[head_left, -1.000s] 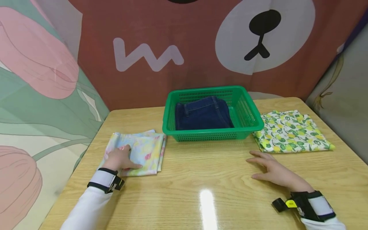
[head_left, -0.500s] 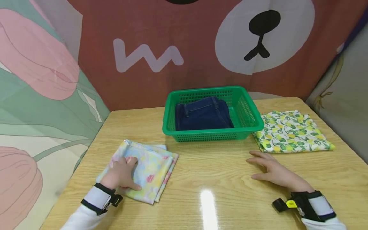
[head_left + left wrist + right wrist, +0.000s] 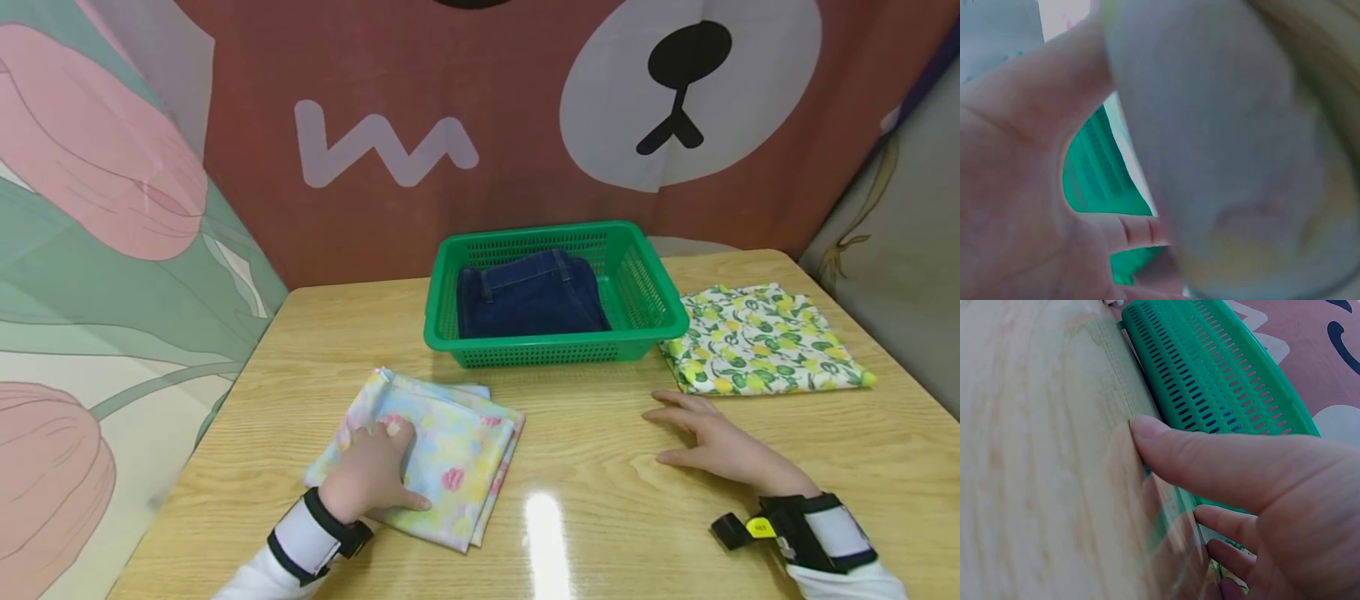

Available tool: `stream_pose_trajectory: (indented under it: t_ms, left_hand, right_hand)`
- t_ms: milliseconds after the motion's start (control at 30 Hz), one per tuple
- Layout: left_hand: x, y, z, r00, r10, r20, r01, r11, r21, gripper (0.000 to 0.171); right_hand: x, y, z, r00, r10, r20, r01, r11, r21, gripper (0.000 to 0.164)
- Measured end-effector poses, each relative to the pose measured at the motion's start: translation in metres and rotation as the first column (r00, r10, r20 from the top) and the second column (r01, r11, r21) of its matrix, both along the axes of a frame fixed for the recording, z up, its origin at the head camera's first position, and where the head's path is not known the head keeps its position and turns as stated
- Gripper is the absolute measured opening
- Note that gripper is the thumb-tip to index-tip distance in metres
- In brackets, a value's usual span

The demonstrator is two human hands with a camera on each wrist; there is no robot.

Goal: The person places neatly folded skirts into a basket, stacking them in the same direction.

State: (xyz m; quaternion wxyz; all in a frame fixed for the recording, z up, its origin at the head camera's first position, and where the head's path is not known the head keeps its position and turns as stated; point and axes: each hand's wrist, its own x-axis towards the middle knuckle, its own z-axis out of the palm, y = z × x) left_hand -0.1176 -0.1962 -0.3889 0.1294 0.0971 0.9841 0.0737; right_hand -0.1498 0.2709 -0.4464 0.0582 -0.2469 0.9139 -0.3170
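A folded pastel cloth (image 3: 446, 462) with pink flowers lies on the table at centre left. On top of it rests my left hand (image 3: 375, 471), thumb spread away from the fingers and fingertips on the fabric. Seen from the left wrist, the cloth (image 3: 1222, 144) fills the right side, meeting the ends of the thumb and fingers. My right hand (image 3: 712, 437) rests on the wood at the right with nothing in it; its thumb (image 3: 1197, 456) and fingers are relaxed and touch the tabletop in the right wrist view.
A green plastic basket (image 3: 555, 352) holding folded dark blue jeans (image 3: 528, 300) stands at the back of the table (image 3: 600, 500). To its right lies a folded lemon-print cloth (image 3: 765, 346), near my right fingertips. A printed curtain (image 3: 375, 225) hangs behind.
My left hand has brought the pastel cloth towards me and then to the right, turning it clockwise. The right hand has stayed where it was.
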Motion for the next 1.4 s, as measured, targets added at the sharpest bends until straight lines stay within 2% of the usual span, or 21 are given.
stream_pose_trajectory:
  t_ms: [100,233,400,633,700,867,1133,1300,1400]
  left_hand:
    - [-0.001,0.014,-0.001,1.000,-0.028,0.013,0.028,0.999,-0.038,0.106]
    - [-0.003,0.033,-0.001,0.996,-0.088,0.003,0.087,0.984,-0.155,0.103]
    - [-0.002,0.060,0.001,0.991,-0.133,-0.023,0.121,0.949,-0.290,0.095]
    - [0.001,0.101,0.002,0.992,-0.121,0.031,0.122,0.880,-0.459,0.100]
    - [0.000,0.112,0.002,0.992,-0.118,0.050,0.127,0.868,-0.480,0.103]
    - [-0.001,0.136,-0.002,0.993,-0.097,0.070,0.119,0.864,-0.490,0.106]
    - [0.004,0.165,-0.003,0.995,-0.097,0.037,0.103,0.855,-0.509,0.108]
    - [0.007,0.184,-0.008,0.995,-0.096,0.026,0.094,0.827,-0.554,0.111]
    - [0.007,0.195,-0.010,0.996,-0.083,0.037,0.089,0.821,-0.564,0.112]
  right_hand:
    - [0.000,0.000,0.000,1.000,-0.002,0.010,0.002,1.000,0.000,0.053]
    - [0.001,0.000,-0.001,1.000,-0.004,0.016,0.004,1.000,0.003,0.054]
    - [0.000,0.001,-0.001,1.000,-0.002,0.006,0.002,1.000,0.004,0.054]
    - [-0.001,0.001,-0.002,1.000,0.004,-0.002,-0.004,1.000,0.008,0.054]
    - [-0.002,0.001,-0.003,1.000,0.003,-0.005,-0.003,1.000,0.009,0.053]
    - [-0.002,0.001,-0.002,1.000,-0.002,-0.015,0.002,1.000,0.010,0.052]
    - [-0.002,0.001,-0.002,1.000,-0.004,-0.009,0.005,1.000,0.016,0.053]
    - [-0.002,0.000,-0.003,1.000,-0.006,-0.009,0.007,1.000,0.013,0.052]
    - [-0.002,0.000,-0.004,1.000,-0.010,-0.010,0.011,1.000,0.006,0.052]
